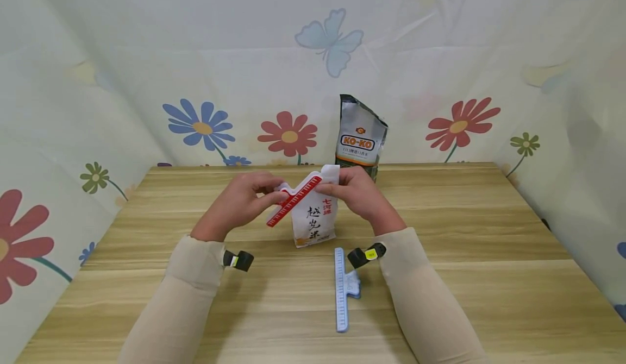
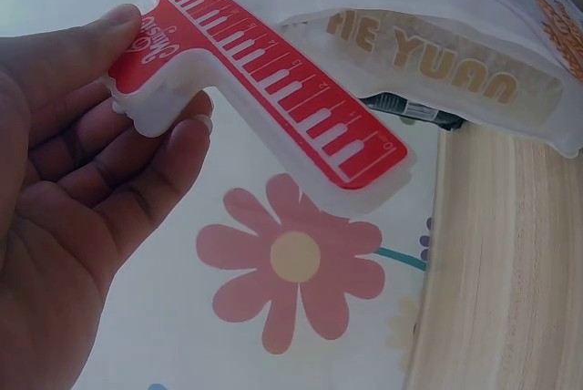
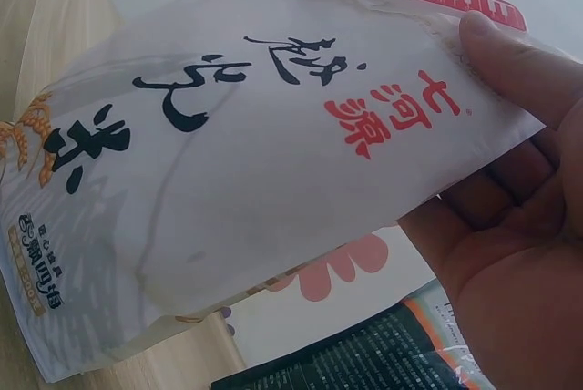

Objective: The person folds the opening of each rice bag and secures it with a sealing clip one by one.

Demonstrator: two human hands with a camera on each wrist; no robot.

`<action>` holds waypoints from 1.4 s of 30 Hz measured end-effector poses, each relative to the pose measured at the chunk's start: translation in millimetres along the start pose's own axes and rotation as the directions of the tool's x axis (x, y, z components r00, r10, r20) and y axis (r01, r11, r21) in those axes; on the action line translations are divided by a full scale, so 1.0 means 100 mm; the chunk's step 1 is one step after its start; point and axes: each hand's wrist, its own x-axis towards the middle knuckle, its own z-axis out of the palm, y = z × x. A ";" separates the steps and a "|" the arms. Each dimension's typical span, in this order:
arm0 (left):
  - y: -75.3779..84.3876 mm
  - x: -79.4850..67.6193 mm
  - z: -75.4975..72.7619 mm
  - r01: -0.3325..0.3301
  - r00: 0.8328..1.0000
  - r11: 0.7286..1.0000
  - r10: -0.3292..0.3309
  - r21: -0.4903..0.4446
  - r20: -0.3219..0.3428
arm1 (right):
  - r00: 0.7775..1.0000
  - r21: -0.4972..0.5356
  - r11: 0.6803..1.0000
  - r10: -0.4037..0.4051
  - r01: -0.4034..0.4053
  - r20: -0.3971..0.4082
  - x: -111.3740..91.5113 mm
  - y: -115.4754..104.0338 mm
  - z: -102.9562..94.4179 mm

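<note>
My left hand [image 1: 243, 204] pinches the handle of a red and white bag clip [image 2: 301, 103] printed with piano keys. The clip slants along the upper left edge of a white rice bag [image 3: 237, 153] with black and red characters. My right hand [image 1: 359, 193] grips the bag's top corner, thumb on the front and fingers behind it. In the right wrist view, the thumb [image 3: 501, 53] lies close below the clip's end. The bag stands upright near the table's middle, and a clear window with lettering shows on its side in the left wrist view.
A light blue bag clip [image 1: 341, 290] lies on the wooden table [image 1: 455, 277] in front of the rice bag, between my forearms. Behind my right hand stands a silver and dark green KO-KO bag [image 1: 359, 130], close to the flower-printed cloth backdrop [image 1: 235, 76].
</note>
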 end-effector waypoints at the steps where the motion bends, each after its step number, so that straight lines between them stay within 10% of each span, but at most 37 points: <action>1: 0.01 0.00 0.00 0.000 1.000 1.000 0.000 0.003 0.000 | 1.000 0.001 1.000 -0.001 0.001 -0.001 0.00 0.00 0.00; 42: 0.08 0.09 -0.02 -0.052 0.999 0.999 0.052 -0.014 -0.015 | 1.000 0.016 1.000 0.013 -0.014 0.018 -0.01 0.01 -0.01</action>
